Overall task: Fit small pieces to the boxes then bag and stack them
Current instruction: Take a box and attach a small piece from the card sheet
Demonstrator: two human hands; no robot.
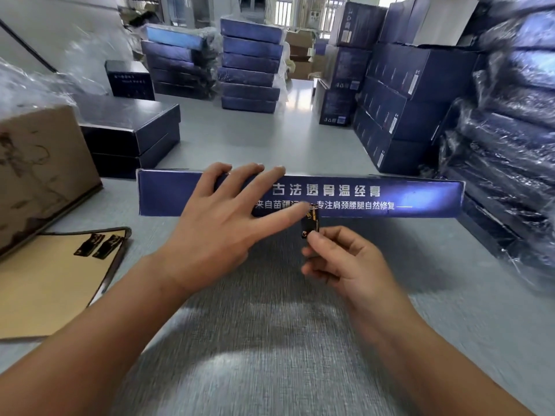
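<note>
A long dark blue box [390, 196] with white printed characters stands on its edge across the grey table, its side facing me. My left hand [219, 229] lies spread on the box's top edge and front face, its thumb reaching to the small piece. My right hand [339, 259] pinches a small black and gold piece [310, 223] and holds it against the lower front of the box. Two more such black pieces [99, 246] lie on a tan sheet [48, 283] at the left.
A brown carton [39, 169] stands at the left, with two dark blue boxes [132, 136] stacked behind it. Bagged box stacks [249, 64] stand at the back of the table. Large blue cartons [399, 106] and plastic-wrapped piles [510, 145] line the right side.
</note>
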